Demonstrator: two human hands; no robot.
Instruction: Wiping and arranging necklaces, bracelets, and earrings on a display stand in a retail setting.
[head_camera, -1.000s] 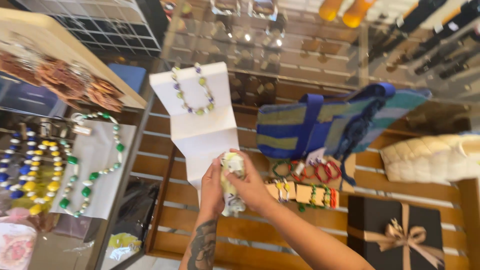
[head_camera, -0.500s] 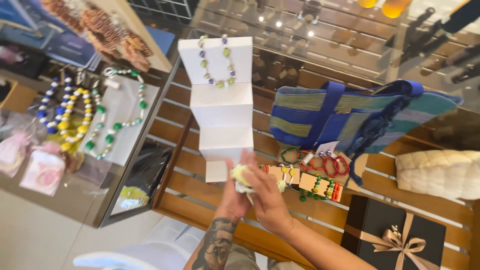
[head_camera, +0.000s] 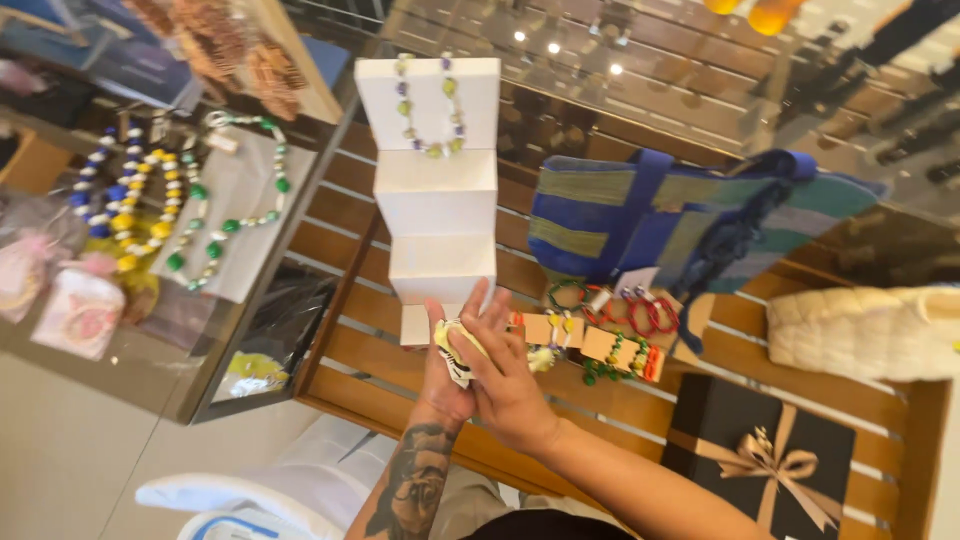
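Observation:
My left hand (head_camera: 445, 372) and my right hand (head_camera: 505, 375) are pressed together around a small pale yellow and white item with dark markings (head_camera: 457, 347). Both hands hover over the wooden slatted shelf (head_camera: 350, 345), just in front of the foot of a white stepped display stand (head_camera: 440, 200). A beaded bracelet with green, purple and white beads (head_camera: 430, 105) hangs on the stand's top step. My left forearm is tattooed.
Right of my hands lie cards of coloured beaded bracelets (head_camera: 600, 335), a blue striped woven bag (head_camera: 680, 220), a cream quilted pouch (head_camera: 865, 330) and a black gift box with a tan ribbon (head_camera: 765, 455). Bead necklaces (head_camera: 170, 210) lie on a white board at the left.
The view has drifted left and down. My hands stay closed around the small item, now lower at the foot of the white stand rather than against its front.

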